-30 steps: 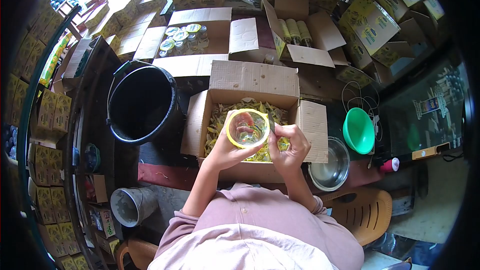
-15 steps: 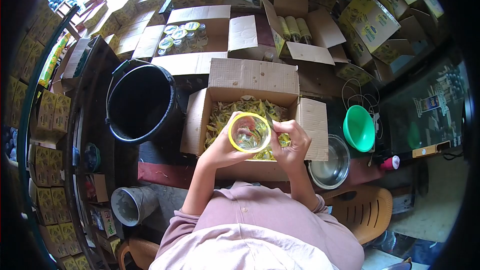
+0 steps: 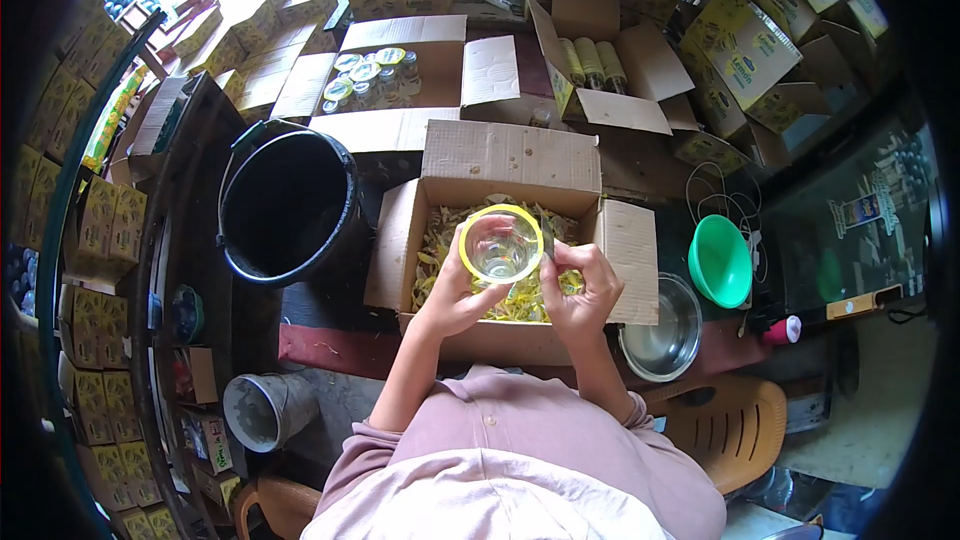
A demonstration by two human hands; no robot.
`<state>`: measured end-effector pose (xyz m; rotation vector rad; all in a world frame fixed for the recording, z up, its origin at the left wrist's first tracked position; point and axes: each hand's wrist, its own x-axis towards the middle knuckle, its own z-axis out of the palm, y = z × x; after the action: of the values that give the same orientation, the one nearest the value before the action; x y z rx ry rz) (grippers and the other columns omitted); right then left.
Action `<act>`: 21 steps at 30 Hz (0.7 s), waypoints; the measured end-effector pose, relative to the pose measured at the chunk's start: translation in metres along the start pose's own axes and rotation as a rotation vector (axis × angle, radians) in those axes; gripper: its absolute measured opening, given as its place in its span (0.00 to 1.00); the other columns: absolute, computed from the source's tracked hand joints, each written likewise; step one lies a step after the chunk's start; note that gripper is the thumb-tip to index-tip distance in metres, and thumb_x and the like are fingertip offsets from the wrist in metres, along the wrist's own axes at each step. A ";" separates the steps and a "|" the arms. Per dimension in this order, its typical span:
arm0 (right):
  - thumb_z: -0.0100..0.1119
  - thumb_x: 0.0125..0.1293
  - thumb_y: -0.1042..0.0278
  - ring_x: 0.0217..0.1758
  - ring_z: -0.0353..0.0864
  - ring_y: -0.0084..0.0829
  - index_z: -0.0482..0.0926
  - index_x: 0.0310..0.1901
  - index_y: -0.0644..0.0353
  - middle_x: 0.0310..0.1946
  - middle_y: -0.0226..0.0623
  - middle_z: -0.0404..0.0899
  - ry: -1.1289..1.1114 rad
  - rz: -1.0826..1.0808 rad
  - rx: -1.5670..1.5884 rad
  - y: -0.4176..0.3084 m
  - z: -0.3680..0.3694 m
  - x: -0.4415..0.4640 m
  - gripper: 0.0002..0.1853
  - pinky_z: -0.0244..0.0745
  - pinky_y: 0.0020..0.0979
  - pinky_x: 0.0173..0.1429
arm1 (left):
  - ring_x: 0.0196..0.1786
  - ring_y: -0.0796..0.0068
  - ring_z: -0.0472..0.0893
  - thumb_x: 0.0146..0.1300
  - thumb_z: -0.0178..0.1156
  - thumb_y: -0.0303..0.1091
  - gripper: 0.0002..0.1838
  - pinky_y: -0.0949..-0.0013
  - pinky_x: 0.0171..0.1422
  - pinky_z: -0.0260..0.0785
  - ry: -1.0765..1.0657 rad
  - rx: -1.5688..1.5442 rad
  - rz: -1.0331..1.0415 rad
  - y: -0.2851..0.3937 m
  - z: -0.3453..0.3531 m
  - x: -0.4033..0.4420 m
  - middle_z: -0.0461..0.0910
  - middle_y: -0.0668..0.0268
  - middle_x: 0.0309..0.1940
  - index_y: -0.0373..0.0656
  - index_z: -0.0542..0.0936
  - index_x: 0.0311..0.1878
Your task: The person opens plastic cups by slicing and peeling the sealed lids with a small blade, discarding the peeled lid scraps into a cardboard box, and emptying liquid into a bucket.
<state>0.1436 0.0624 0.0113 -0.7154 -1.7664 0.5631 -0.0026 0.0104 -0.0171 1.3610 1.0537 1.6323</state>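
Yellow-rimmed tumbler held over an open carton. Nearest us, above the near half of the open carton [image 3: 512, 156], the left hand [image 3: 450, 292] wraps the clear tumbler [image 3: 500, 252], fingers on the far left of its wall and thumb on the near side; we look down into its mouth. The right hand [image 3: 584, 282] pinches a narrow, dark blade [image 3: 547, 236], tip pointing away from us, beside the right edge of the yellow rim [image 3: 490, 211]; we cannot tell whether the two touch. We judge the tumbler light, stiff and smooth, apt to slip if damp; glass or plastic we cannot tell, so we treat it as breakable. The sound hold is around the side wall, below the rim; the blade is best taken by its near end. Below both hands, inside the carton, lie yellow-green scraps [image 3: 430, 252], which we expect to be light and limp. To the carton's right stand a metal bowl [image 3: 688, 332] and a green bowl [image 3: 717, 262]; to its left, a black bucket [image 3: 290, 202]. Beyond it to the left, we note lidded jars [image 3: 365, 74].
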 end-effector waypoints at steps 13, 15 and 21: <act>0.61 0.48 0.83 0.26 0.78 0.27 0.77 0.34 0.63 0.27 0.38 0.77 0.035 -0.012 -0.042 -0.006 0.004 -0.010 0.10 0.74 0.25 0.30 | 0.56 0.70 0.68 0.48 0.65 0.23 0.33 0.67 0.61 0.61 0.081 0.075 0.035 -0.006 0.011 0.000 0.65 0.60 0.53 0.39 0.60 0.57; 0.61 0.48 0.83 0.27 0.78 0.27 0.77 0.34 0.63 0.27 0.38 0.77 0.044 -0.018 -0.063 -0.007 0.004 -0.008 0.10 0.74 0.25 0.30 | 0.55 0.70 0.69 0.47 0.65 0.23 0.33 0.67 0.61 0.61 0.053 0.102 0.009 -0.004 0.011 0.001 0.65 0.60 0.53 0.39 0.60 0.57; 0.61 0.46 0.85 0.28 0.78 0.28 0.77 0.33 0.63 0.27 0.38 0.77 0.042 -0.044 -0.151 -0.004 0.006 -0.001 0.11 0.74 0.25 0.31 | 0.55 0.69 0.70 0.46 0.64 0.22 0.33 0.67 0.60 0.62 0.037 0.186 0.001 -0.005 0.010 -0.002 0.65 0.60 0.52 0.40 0.60 0.56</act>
<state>0.1373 0.0589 0.0121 -0.7853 -1.7940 0.3852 0.0080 0.0123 -0.0214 1.4555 1.2527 1.5979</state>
